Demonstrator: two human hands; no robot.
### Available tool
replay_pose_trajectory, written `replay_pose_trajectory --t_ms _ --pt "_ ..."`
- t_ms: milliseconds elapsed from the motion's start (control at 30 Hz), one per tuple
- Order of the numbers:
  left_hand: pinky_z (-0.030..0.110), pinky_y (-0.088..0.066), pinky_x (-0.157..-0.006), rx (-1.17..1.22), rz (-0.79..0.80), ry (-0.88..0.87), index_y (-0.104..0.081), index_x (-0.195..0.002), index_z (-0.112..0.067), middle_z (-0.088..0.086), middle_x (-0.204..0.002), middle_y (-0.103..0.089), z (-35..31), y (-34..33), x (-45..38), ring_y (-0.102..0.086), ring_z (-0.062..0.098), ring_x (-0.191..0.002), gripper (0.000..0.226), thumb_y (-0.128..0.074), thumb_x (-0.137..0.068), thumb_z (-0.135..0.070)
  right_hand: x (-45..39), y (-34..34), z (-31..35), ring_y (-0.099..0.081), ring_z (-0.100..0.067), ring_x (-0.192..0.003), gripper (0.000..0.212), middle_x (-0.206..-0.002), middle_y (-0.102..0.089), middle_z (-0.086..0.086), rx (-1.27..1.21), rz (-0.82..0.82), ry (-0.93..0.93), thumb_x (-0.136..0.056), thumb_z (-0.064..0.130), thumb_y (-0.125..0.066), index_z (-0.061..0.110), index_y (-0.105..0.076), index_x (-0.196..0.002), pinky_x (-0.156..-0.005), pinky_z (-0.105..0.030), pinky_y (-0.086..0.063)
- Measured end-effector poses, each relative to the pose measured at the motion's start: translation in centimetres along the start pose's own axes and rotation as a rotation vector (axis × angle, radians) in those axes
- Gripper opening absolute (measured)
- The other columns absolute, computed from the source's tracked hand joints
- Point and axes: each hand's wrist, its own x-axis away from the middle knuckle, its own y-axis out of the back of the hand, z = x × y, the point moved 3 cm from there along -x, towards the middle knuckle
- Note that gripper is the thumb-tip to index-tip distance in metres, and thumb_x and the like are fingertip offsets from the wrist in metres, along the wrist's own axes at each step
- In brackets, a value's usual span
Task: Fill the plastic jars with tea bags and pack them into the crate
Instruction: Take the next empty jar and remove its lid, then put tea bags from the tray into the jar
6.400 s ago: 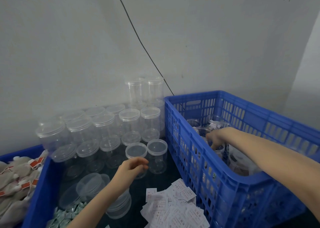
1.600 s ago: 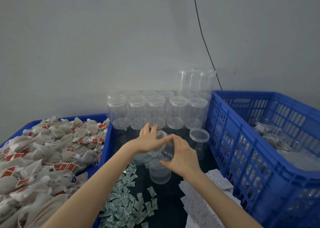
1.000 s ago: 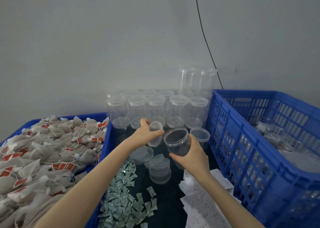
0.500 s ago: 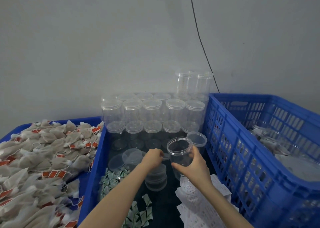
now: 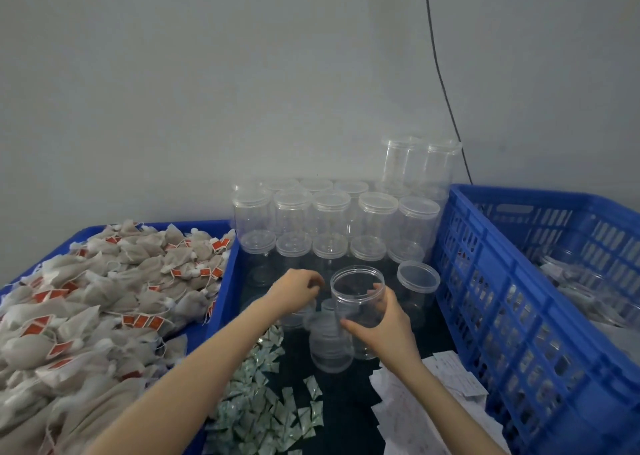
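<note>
My right hand (image 5: 385, 328) grips an open, empty clear plastic jar (image 5: 356, 290) by its side and holds it upright above the dark table. My left hand (image 5: 294, 293) hovers just left of the jar with loosely curled fingers, and I see nothing in it. A heap of grey tea bags (image 5: 104, 299) with red tags fills the blue tray (image 5: 223, 302) on the left. The blue slatted crate (image 5: 485, 281) stands on the right, with several jars inside it.
Rows of lidded empty jars (image 5: 330, 212) stand against the wall behind my hands, one (image 5: 417, 276) close to the crate. A stack of loose lids (image 5: 330, 349) sits below the held jar. Small green sachets (image 5: 263, 409) and white paper slips (image 5: 415, 406) lie in front.
My left hand took the lid off the jar, set it down on the lid stack and has lifted away empty. My right hand keeps the open jar upright.
</note>
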Motion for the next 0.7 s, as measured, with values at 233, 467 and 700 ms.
replay_pose_trajectory --t_ms 233,467,700 --pt "0.033 -0.052 -0.08 -0.034 -0.366 0.135 -0.068 -0.107 -0.02 -0.001 -0.101 -0.069 5.9 7.3 4.1 -0.062 0.013 -0.085 0.023 -0.049 -0.094 -0.017 0.9 -4.0 2.6 -0.054 0.0 -0.113 0.084 -0.121 -0.057 0.02 -0.092 0.127 0.066 -0.058 0.043 -0.09 0.037 -0.044 -0.128 -0.092 -0.015 -0.045" --pt "0.04 -0.053 -0.078 -0.104 -0.385 0.429 -0.062 -0.103 -0.016 0.008 -0.102 -0.066 13.0 6.8 7.1 -0.061 0.025 -0.088 0.016 -0.052 -0.091 -0.014 2.8 -8.1 4.3 -0.049 0.009 -0.11 0.092 -0.118 -0.051 0.03 -0.101 0.288 0.079 -0.048 0.063 -0.082 0.043 -0.04 -0.128 -0.095 -0.017 -0.041" --pt "0.04 -0.04 -0.099 -0.425 0.04 0.507 -0.041 -0.132 -0.015 0.009 -0.139 -0.044 17.3 3.0 8.6 -0.046 0.026 -0.124 0.04 -0.05 -0.093 -0.015 4.3 -11.6 5.2 -0.046 0.005 -0.125 0.099 -0.136 -0.05 0.022 -0.13 0.371 0.078 -0.05 0.065 -0.08 0.039 -0.04 -0.136 -0.1 -0.017 -0.039"
